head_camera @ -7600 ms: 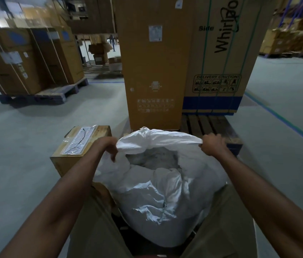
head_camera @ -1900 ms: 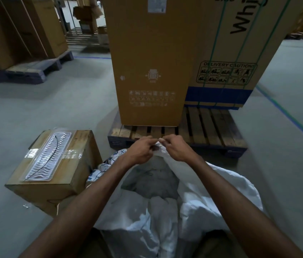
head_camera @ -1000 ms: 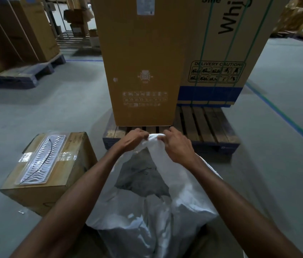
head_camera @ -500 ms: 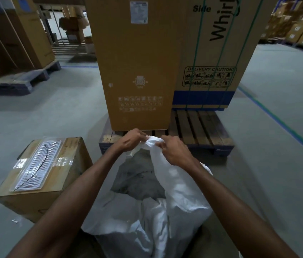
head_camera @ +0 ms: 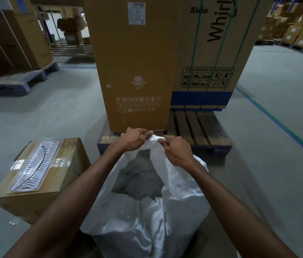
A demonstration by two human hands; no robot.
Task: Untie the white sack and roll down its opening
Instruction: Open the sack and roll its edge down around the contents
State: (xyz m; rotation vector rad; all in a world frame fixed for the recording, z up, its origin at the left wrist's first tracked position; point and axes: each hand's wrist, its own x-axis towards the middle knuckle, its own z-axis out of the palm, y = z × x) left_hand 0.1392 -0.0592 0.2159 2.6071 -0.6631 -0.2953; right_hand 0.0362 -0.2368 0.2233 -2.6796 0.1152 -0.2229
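Observation:
The white sack (head_camera: 176,200) stands on the floor between my knees, its mouth open and a grey mass (head_camera: 139,181) showing inside. My left hand (head_camera: 134,140) and my right hand (head_camera: 174,149) sit close together at the far rim. Both pinch the bunched white fabric (head_camera: 153,141) of that rim and hold it raised. My forearms reach over the sack from the bottom corners of the view.
A small cardboard box (head_camera: 68,168) with a clear ribbed packet taped on top stands just left of the sack. Ahead, a wooden pallet (head_camera: 199,125) carries two tall cartons (head_camera: 137,67). More palletised cartons stand far left and far right. Grey concrete floor lies around.
Long before, my hands held the rim wide apart; they have come together at its far edge. Over the last second they keep gripping the bunched fabric and shift only slightly.

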